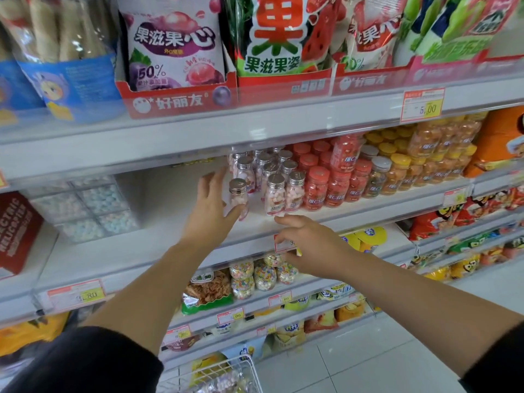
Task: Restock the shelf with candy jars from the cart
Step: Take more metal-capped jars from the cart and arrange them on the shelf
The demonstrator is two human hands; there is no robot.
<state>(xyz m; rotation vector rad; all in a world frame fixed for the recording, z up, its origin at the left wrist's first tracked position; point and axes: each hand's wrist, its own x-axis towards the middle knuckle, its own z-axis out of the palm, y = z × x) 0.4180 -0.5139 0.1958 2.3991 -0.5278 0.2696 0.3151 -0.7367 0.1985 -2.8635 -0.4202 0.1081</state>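
A small clear candy jar (238, 197) with a silver cap and pink-and-white candies stands at the front of the white middle shelf (170, 239). My left hand (209, 205) holds it, thumb across its lower front and fingers stretched out behind it. Just right of it stand several matching silver-capped jars (279, 191) in rows. My right hand (309, 242) hovers at the shelf's front edge below those jars, fingers relaxed and holding nothing. The wire cart (246, 370) shows at the bottom edge with more jars inside.
Red-capped jars (326, 188) and yellow-capped jars (402, 171) fill the shelf to the right. Clear boxes of pale candies (90, 208) sit to the left, with bare shelf between them and the jar. The shelf above (255, 120) overhangs closely. Snack bags fill the lower shelves.
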